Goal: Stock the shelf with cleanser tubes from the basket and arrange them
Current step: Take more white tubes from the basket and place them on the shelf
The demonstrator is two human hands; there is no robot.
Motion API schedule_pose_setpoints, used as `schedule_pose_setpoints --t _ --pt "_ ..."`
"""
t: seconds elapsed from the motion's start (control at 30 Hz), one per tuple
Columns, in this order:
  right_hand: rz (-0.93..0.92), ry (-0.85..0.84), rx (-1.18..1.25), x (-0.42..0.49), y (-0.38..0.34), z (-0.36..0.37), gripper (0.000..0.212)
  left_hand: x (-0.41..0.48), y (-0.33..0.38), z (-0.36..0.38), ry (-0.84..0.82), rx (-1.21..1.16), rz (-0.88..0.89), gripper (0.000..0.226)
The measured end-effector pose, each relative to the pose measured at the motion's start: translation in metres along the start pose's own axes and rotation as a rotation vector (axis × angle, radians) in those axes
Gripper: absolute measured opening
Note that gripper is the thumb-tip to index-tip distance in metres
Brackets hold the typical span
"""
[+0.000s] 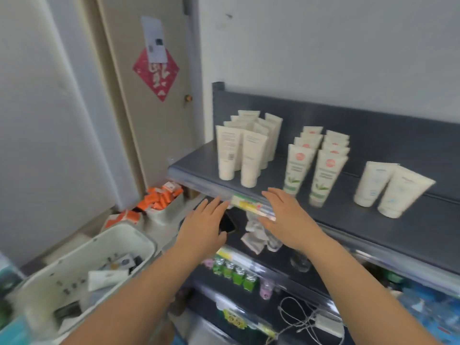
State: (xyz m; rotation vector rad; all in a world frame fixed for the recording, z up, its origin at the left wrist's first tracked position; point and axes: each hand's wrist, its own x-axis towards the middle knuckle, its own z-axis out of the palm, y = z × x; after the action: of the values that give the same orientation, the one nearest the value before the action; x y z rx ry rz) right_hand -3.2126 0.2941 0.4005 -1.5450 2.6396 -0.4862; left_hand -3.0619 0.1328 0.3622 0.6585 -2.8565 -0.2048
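Cleanser tubes stand cap-down on the top shelf (361, 227) in 3 grps. Cream tubes (250, 155) sit at the left end, several rows deep. Green-leaf tubes (321, 175) w/ round red logos are in the mid, in two columns. Two white-blue tubes (394, 190) stand to the right, touching each other. One more white tube (105, 278) lies flat in the basket (142, 239), low left, among small dark items too blurred to name.

Both hands are out in front of the shelf's front edge, palms down, holding nothing. Left hand (202, 227): fingers straight and together, tips near the edge strip. Right hand (286, 215): fingers straight, slightly spread, tips just below the front cream & leaf tubes, prob. not touching either.

Btw the hands, a yellow price label (245, 202) sits on the edge strip. On the next shelf down: a dark phone (227, 225), partly under the left hand, and crumpled clear wrap (258, 236). Lower still: green bottles (234, 270), and a white charger (326, 323) w/ cable. Left of the shelf, orange packets (161, 199) fill a white bin. Behind, a door w/ a red diamond paper (155, 73).
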Motion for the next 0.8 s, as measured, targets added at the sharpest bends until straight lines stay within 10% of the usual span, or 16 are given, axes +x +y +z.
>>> schedule_pose_setpoints --t 0.8 --pt "-0.264 -0.307 0.062 0.226 -0.282 0.234 0.067 -0.060 -0.406 0.034 -0.219 -0.040 -0.460 0.075"
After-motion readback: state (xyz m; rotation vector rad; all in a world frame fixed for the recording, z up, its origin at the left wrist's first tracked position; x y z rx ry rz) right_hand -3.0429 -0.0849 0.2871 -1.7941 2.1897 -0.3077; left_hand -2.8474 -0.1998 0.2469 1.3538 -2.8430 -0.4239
